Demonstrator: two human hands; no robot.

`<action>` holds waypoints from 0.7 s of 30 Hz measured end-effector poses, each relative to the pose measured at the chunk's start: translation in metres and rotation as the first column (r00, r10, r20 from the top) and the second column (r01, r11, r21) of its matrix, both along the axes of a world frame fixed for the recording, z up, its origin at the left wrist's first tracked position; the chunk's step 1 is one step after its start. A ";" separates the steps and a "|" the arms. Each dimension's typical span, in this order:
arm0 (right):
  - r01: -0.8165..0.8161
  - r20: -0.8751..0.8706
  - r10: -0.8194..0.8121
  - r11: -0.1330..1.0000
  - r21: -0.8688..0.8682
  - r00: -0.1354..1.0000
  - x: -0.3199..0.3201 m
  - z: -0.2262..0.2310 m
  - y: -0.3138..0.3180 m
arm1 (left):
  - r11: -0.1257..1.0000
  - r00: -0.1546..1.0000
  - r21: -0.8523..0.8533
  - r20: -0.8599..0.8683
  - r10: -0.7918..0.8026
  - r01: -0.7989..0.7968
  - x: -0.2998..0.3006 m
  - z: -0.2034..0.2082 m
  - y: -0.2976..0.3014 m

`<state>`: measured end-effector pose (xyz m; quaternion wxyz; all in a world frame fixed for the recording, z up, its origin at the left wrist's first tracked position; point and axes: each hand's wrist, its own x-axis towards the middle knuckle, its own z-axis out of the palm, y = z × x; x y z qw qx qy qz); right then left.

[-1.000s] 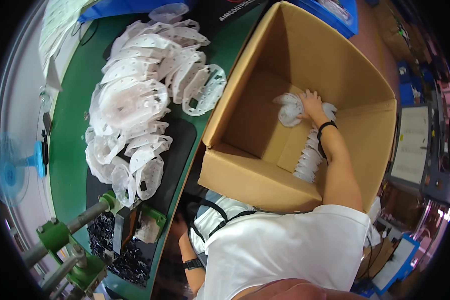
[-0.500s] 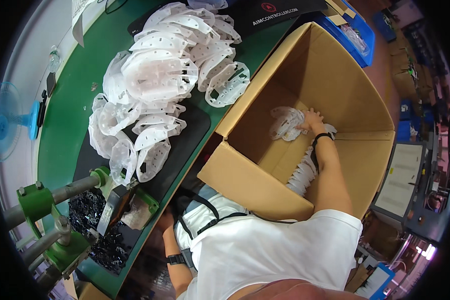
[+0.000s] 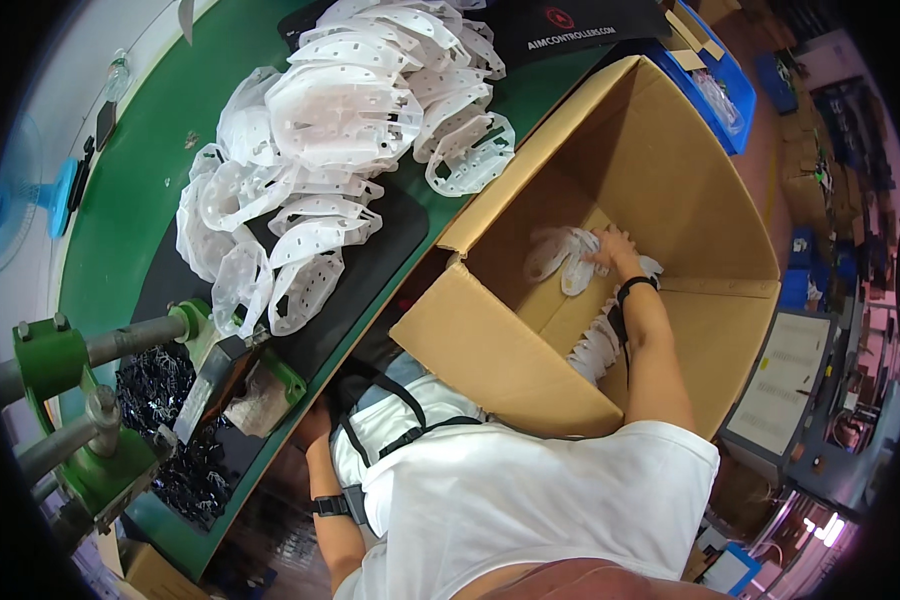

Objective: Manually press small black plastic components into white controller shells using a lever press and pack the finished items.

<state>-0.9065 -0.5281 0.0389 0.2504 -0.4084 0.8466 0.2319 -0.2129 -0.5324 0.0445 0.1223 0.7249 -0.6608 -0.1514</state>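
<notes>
My right hand [image 3: 616, 250] reaches deep into a large cardboard box [image 3: 505, 345]. It grips a few thin white plastic shells [image 3: 560, 258] at their edge, with the fingers partly spread over them. Beside my forearm, a row of nested white shells [image 3: 596, 348] stands along the box's near side. My left hand [image 3: 313, 425] hangs low by the bench's edge, its fingers hidden in shadow. A big heap of similar perforated white shells [image 3: 345, 120] covers the bench at the upper left.
The green bench [image 3: 120, 240] carries a black mat [image 3: 395, 225], a green clamp press [image 3: 100, 400] and a pile of shiny black scraps [image 3: 185, 470]. A blue fan [image 3: 55, 195] stands at the left. Behind the box is a blue bin [image 3: 735, 100].
The shells at my right hand have shifted and tilted a little inside the box. My left arm has moved slightly left, and the whole view has turned a little.
</notes>
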 end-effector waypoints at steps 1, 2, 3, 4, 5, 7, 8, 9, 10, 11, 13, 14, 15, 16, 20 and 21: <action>-0.008 -0.003 0.008 1.000 -0.002 1.000 -0.001 0.003 -0.001 | 0.999 1.000 0.040 0.011 -0.003 0.003 0.000 0.002 0.000; -0.072 0.081 0.077 0.995 -0.065 0.994 -0.003 0.006 0.000 | 0.997 1.000 0.081 0.019 -0.008 0.006 -0.002 0.005 -0.001; -0.135 0.164 0.157 0.982 -0.133 0.974 -0.004 0.007 -0.002 | 0.997 1.000 0.077 0.019 0.004 -0.005 -0.005 0.015 -0.002; -0.147 0.163 0.169 0.980 -0.137 0.972 -0.004 0.009 -0.007 | 0.982 0.999 0.181 -0.009 0.053 -0.051 -0.009 0.026 -0.003; -0.062 0.326 0.150 0.962 -0.265 0.933 -0.006 0.012 -0.012 | 0.955 0.994 0.284 -0.035 0.099 -0.085 -0.016 0.037 -0.006; 0.047 0.473 0.146 0.927 -0.372 0.869 -0.010 0.025 -0.013 | 0.939 0.995 0.336 -0.032 0.095 -0.079 -0.028 0.054 -0.015; 0.201 0.668 0.120 0.902 -0.382 0.734 -0.009 0.039 -0.017 | 0.918 0.995 0.386 -0.021 0.102 -0.086 -0.032 0.061 -0.017; 0.350 0.825 0.110 0.868 -0.351 0.555 -0.009 0.054 -0.020 | 0.919 0.994 0.383 -0.021 0.111 -0.095 -0.038 0.066 -0.019; 0.387 0.853 0.094 0.861 -0.328 0.514 -0.015 0.070 -0.024 | 0.917 0.994 0.386 0.002 0.109 -0.101 -0.043 0.071 -0.022; 0.423 0.880 0.077 0.856 -0.299 0.468 -0.022 0.088 -0.028 | 0.913 0.994 0.392 0.027 0.107 -0.109 -0.043 0.074 -0.021; 0.311 0.838 0.154 0.881 -0.356 0.524 -0.029 0.150 -0.046 | 0.949 0.997 0.307 -0.019 0.079 -0.069 -0.019 0.039 -0.009; 0.299 0.839 0.150 0.889 -0.345 0.524 -0.026 0.190 -0.055 | 0.975 0.998 0.222 -0.064 0.025 -0.010 -0.012 0.022 -0.003; 0.308 0.834 0.190 0.868 -0.390 0.518 -0.020 0.227 -0.060 | 0.975 0.997 0.220 -0.066 0.033 -0.018 -0.011 0.014 -0.001; 0.266 0.828 0.289 0.851 -0.452 0.481 -0.020 0.255 -0.066 | 0.996 0.999 0.085 -0.047 -0.004 0.008 -0.011 0.008 -0.002; 0.229 0.636 0.611 0.612 -0.757 0.470 0.034 0.354 -0.110 | 0.999 0.996 -0.034 -0.085 -0.023 0.020 -0.009 0.001 -0.003; 0.201 0.568 0.597 0.568 -0.798 0.567 0.023 0.365 -0.128 | 0.999 0.995 -0.040 -0.096 -0.029 0.025 -0.008 -0.002 -0.005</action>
